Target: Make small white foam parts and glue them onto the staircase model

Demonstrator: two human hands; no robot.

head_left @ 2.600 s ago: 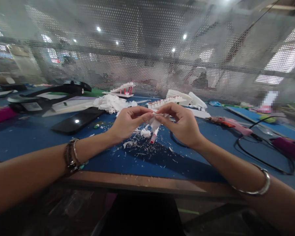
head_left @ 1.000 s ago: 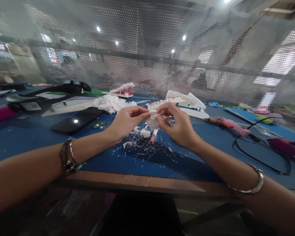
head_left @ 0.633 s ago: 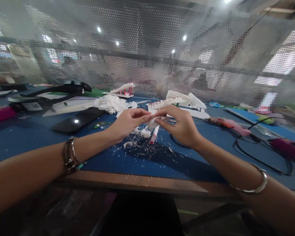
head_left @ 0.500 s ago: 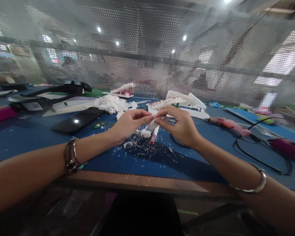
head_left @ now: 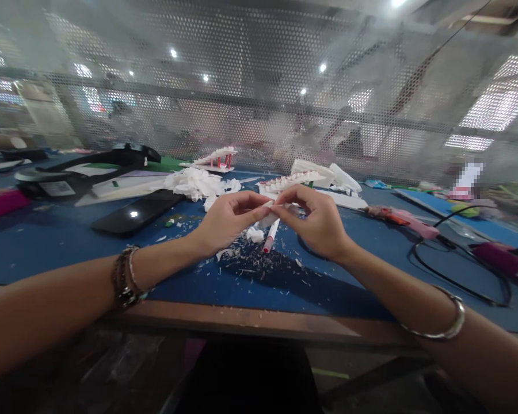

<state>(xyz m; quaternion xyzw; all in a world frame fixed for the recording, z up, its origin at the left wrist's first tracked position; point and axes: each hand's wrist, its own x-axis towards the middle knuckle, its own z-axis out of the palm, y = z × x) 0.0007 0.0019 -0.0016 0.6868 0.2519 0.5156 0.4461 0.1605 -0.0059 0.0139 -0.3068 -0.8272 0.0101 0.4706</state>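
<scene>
Between my fingertips is a small piece of white paper (head_left: 265,219), partly hidden by the fingers. My left hand (head_left: 231,223) pinches it from the left, and my right hand (head_left: 317,221) pinches it from the right, so the fingertips of both meet. Just below lie a white marker-like tube (head_left: 271,237) with a red end and a crumpled white scrap (head_left: 254,234). Fine white shavings are scattered around them on the blue tabletop (head_left: 259,293). Behind my hands stands a small white stepped model (head_left: 291,181), its lower part covered by my fingers.
A black phone (head_left: 136,214) lies left, near a heap of crumpled white paper (head_left: 198,183). Another stepped model with red posts (head_left: 224,158) stands behind. To the right are a pink-handled tool (head_left: 418,224) and a black cable (head_left: 453,282). A perforated metal screen (head_left: 259,86) closes the back.
My fingertips have shifted slightly on the white paper, and less of it shows now. Both hands stay in nearly the same place; the things on the table have not moved.
</scene>
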